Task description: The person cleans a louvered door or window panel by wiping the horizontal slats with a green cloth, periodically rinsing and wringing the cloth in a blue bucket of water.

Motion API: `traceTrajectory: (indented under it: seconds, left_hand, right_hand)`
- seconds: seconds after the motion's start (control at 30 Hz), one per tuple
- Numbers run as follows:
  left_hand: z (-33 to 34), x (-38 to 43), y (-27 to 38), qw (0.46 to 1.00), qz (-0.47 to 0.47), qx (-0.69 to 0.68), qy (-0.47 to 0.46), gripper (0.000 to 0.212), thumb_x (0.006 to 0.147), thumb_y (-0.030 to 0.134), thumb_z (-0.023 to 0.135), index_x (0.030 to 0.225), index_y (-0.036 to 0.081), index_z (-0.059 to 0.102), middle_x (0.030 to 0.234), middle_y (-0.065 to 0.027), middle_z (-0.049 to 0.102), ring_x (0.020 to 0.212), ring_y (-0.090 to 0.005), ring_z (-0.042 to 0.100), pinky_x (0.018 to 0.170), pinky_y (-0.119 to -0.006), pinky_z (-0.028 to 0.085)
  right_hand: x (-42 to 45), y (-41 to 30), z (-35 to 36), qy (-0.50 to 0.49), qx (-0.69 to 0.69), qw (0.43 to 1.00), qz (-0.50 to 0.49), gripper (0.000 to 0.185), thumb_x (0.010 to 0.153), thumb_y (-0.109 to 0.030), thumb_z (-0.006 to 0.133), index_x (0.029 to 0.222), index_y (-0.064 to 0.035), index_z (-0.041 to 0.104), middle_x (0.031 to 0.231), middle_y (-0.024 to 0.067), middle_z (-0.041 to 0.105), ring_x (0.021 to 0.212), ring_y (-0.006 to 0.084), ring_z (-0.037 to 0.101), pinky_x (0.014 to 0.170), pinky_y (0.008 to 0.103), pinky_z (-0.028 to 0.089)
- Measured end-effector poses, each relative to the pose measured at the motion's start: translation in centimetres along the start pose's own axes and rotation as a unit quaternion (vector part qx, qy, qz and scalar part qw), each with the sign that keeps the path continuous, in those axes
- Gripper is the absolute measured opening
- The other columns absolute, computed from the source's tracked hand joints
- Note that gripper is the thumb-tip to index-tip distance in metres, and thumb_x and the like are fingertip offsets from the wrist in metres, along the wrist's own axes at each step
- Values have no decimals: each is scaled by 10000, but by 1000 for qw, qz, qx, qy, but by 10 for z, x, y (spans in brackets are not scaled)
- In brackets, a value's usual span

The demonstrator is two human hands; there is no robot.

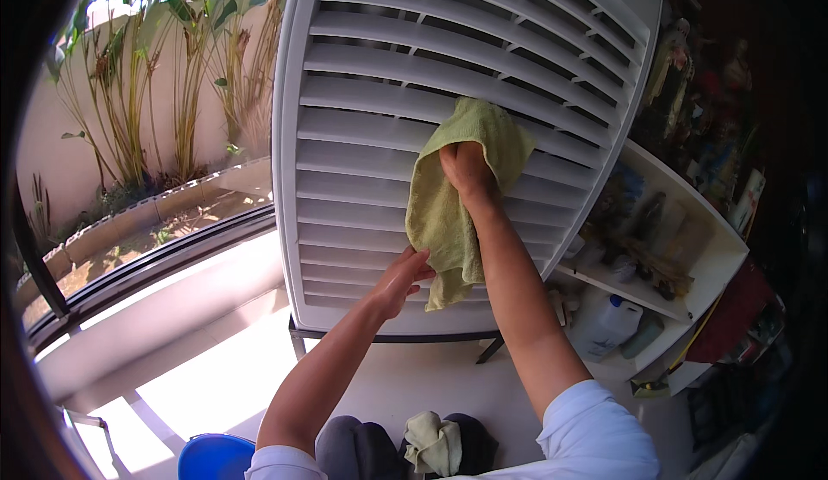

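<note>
A yellow-green terry cloth (446, 221) hangs across the slats of a white louvred panel (356, 166) on a large cabinet-like unit. My right hand (469, 169) grips the cloth's upper part and presses it against the slats. Folds of the cloth cover those fingertips. Lower and to the left, my left hand (401, 279) reaches to the cloth's edge, fingers apart, their tips close to or touching it. A second, paler cloth (433, 442) lies bunched on my right knee (475, 442).
The unit stands on a dark metal frame (394, 338). At its right, a white shelf (711, 266) holds a white plastic jug (608, 325) and figurines (673, 72). A blue plastic container (217, 457) sits at lower left, below a window with a dark frame (162, 257).
</note>
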State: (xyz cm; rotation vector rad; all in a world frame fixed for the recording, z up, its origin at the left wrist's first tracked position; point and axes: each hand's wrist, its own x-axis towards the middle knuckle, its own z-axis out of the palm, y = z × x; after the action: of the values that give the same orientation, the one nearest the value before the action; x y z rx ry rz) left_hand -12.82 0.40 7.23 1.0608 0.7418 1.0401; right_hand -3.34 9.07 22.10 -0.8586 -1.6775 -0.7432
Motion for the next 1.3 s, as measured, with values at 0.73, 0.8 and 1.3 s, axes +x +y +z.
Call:
traceTrajectory:
  seconds: [0.73, 0.8, 1.3]
  left_hand:
    - [-89, -106, 26, 980, 77, -115, 146, 451, 826, 337, 511, 1106, -9, 437, 984, -136, 551, 891, -200, 571, 760, -319, 480]
    - [-88, -110, 21, 979, 64, -112, 159, 478, 824, 345, 517, 1124, -13, 415, 1015, -137, 538, 892, -208, 571, 776, -326, 478]
    - [-119, -164, -20, 739, 141, 484, 446, 169, 782, 85, 481, 950, 76, 500, 903, -157, 570, 828, -370, 529, 674, -459, 403]
  right_hand:
    - [20, -143, 60, 48, 131, 970, -198, 444, 705, -194, 563, 1110, -24, 498, 1121, 173, 496, 1071, 338, 440, 945, 431, 313]
    - [8, -131, 56, 44, 152, 961, -228, 426, 716, -166, 581, 1119, -54, 502, 1135, 140, 499, 1099, 296, 430, 955, 410, 309]
    - [-129, -24, -47, -224, 278, 929, 96, 127, 718, -169, 620, 771, -55, 606, 720, 76, 608, 717, 249, 606, 611, 331, 467]
